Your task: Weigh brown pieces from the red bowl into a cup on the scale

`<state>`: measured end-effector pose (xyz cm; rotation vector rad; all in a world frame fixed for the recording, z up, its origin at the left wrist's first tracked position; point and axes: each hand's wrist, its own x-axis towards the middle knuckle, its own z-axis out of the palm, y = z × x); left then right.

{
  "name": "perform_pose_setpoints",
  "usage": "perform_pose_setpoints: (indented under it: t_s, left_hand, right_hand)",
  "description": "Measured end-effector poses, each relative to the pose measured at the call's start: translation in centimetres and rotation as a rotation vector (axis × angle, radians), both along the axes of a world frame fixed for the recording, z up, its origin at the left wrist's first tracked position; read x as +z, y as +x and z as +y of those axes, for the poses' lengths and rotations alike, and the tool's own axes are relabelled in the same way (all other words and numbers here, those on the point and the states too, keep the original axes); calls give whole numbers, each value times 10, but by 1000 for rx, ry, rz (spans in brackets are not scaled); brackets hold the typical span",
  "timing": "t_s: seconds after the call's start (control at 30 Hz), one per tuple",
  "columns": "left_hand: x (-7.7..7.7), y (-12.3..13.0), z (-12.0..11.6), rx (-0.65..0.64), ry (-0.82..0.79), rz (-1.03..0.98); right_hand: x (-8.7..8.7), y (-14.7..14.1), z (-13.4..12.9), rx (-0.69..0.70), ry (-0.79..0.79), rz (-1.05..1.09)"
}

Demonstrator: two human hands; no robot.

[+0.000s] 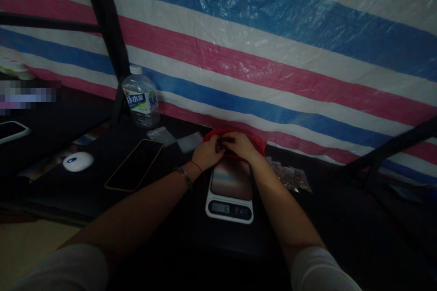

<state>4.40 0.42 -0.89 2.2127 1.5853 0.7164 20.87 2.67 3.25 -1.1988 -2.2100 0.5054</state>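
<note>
A white digital scale [230, 211] with a shiny weighing plate lies on the black table in the middle. Just beyond it is a red bag or tray [260, 143], partly hidden by my hands. Over its near edge, my left hand [206, 152] and my right hand [241, 146] meet with fingers bent together. Something small and dark shows between the fingertips, too dim to name. Small clear bags with brownish contents [290, 177] lie to the right of the scale. Two flat clear bags [189, 142] lie left of the red item.
A large clear bottle [141, 100] stands at the back left beside a dark metal post [105, 22]. A phone [134, 165] and a white rounded object [78, 162] lie on the left. Behind the table [184, 227] hangs a striped plastic sheet [239, 63].
</note>
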Motion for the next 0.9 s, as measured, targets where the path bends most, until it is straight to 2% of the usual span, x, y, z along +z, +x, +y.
perform_pose_setpoints:
  t_s: [0.13, 0.3, 0.5, 0.63, 0.9]
  left_hand:
    - [0, -1, 1, -17, 11, 3]
    - [0, -2, 1, -29, 16, -13]
    - [3, -2, -1, -3, 16, -3]
    - [3, -1, -2, 8, 1, -13]
    - [2, -2, -1, -37, 51, -36]
  right_hand:
    - [-4, 3, 5, -24, 49, -25]
    - [-7, 5, 7, -15, -23, -2]
    - [-4, 4, 5, -72, 24, -9]
    - [-6, 5, 7, -73, -1, 1]
    - [-7, 6, 6, -65, -5, 34]
